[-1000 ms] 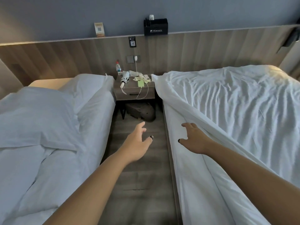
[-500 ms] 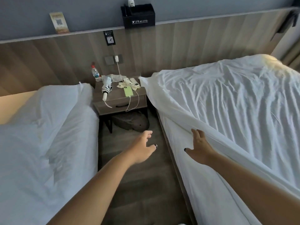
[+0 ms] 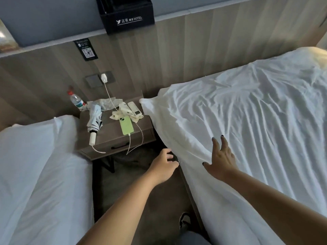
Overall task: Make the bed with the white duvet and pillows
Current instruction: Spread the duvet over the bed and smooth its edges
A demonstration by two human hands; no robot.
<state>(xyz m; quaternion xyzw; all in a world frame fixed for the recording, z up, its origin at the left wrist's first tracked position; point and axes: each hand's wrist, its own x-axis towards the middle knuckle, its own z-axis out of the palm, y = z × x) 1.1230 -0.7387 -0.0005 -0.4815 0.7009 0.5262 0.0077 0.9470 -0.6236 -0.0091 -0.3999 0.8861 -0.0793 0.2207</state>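
The white duvet (image 3: 247,121) lies spread over the bed (image 3: 221,218) on my right, reaching close to the headboard (image 3: 177,50), but it is wrinkled all over, with long creases fanning across it, and its near edge hangs down the bed's side unevenly. I judge the spreading done and the smoothing barely begun. I see no pillows on this bed (they may be under the duvet at the bright far corner; I cannot tell), so setting them is left too. The other bed (image 3: 35,174) on my left carries white bedding of its own.

My right hand (image 3: 221,158) rests flat on the duvet near its hanging edge, fingers spread and straight, holding nothing. My left hand (image 3: 165,167) reaches over the floor gap toward that same edge, fingers loosely curled and close to the cloth, not gripping it as far as I can see.

Compared with half a second ago, I have stepped nearer the headboard: the nightstand (image 3: 113,137) with the green phone (image 3: 126,127) and the folded umbrella (image 3: 94,121) looms larger, my right hand has moved up from the draped side onto the top of the duvet, and my left hand has closed in on the edge.
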